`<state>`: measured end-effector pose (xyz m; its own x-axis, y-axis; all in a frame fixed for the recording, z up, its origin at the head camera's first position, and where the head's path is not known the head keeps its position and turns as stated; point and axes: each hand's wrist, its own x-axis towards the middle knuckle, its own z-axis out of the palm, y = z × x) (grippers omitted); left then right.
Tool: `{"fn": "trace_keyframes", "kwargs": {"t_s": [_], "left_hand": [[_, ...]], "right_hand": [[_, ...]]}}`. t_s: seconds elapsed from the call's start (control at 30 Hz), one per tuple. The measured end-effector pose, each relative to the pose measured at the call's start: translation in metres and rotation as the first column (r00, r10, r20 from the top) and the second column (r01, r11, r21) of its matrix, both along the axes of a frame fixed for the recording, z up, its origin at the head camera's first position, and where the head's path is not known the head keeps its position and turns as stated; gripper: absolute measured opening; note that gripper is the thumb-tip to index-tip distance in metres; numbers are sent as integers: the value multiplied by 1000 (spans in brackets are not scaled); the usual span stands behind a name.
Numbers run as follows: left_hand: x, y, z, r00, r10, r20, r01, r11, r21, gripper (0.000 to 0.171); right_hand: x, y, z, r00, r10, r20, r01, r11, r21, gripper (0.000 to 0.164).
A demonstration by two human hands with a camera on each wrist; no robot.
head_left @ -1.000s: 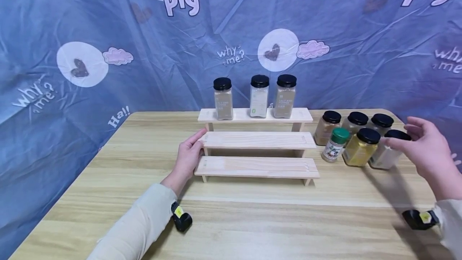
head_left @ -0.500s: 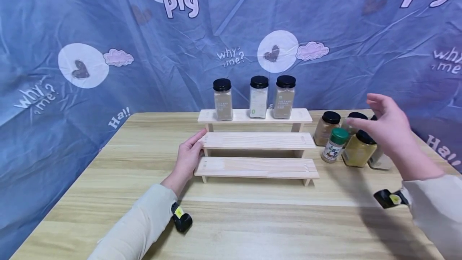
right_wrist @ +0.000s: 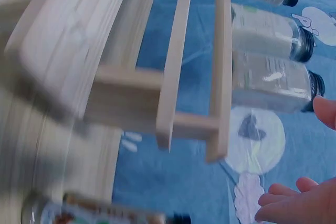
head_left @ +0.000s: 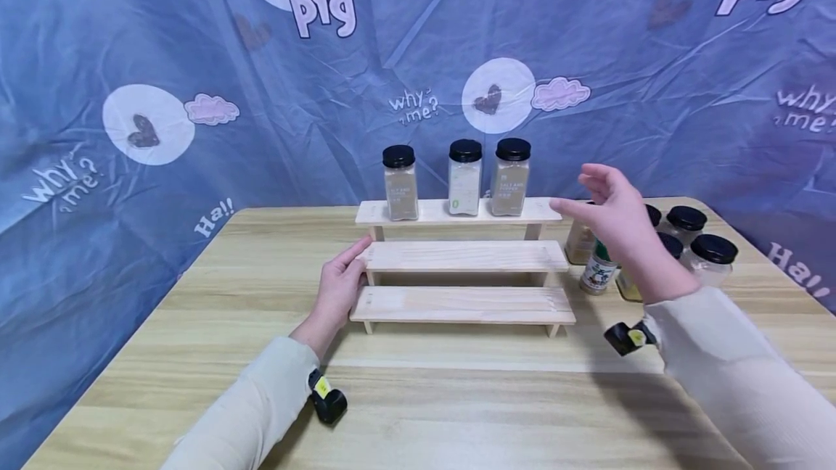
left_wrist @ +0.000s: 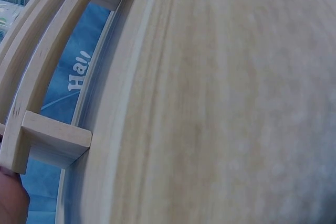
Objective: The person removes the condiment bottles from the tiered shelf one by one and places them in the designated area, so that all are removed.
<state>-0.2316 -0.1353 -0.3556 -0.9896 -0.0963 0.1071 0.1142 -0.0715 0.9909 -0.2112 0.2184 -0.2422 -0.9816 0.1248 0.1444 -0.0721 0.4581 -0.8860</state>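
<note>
A three-tier wooden display rack [head_left: 466,256] stands on the table. My left hand [head_left: 338,289] grips its left end at the middle tier; a fingertip [left_wrist: 11,198] shows under a shelf end in the left wrist view. On the top tier stand three square jars with black lids: a brownish one [head_left: 401,191] on the left, a white one [head_left: 464,183], and another brownish one [head_left: 511,183] close beside it. My right hand [head_left: 623,227] hovers right of the top tier, thumb and fingers spread apart, holding nothing. In the right wrist view its thumb overlaps near the rightmost jar's lid.
Right of the rack, several black-lidded jars [head_left: 708,260] and a small green-capped shaker [head_left: 597,274] stand grouped, partly hidden by my right hand and forearm. A blue printed cloth [head_left: 294,129] hangs behind the wooden table [head_left: 457,412].
My right hand has moved left from above the rightmost grouped jar to beside the rack's top tier, passing over the group. My left hand has stayed at the rack.
</note>
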Motion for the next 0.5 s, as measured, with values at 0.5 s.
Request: {"fn": "trace_keyframes", "kwargs": {"t_s": [0.5], "left_hand": [[0, -1, 1, 1000, 17, 11, -17, 1000, -11, 48]], "right_hand": [[-26, -51, -13, 995, 19, -101, -38, 980, -196, 79]]}}
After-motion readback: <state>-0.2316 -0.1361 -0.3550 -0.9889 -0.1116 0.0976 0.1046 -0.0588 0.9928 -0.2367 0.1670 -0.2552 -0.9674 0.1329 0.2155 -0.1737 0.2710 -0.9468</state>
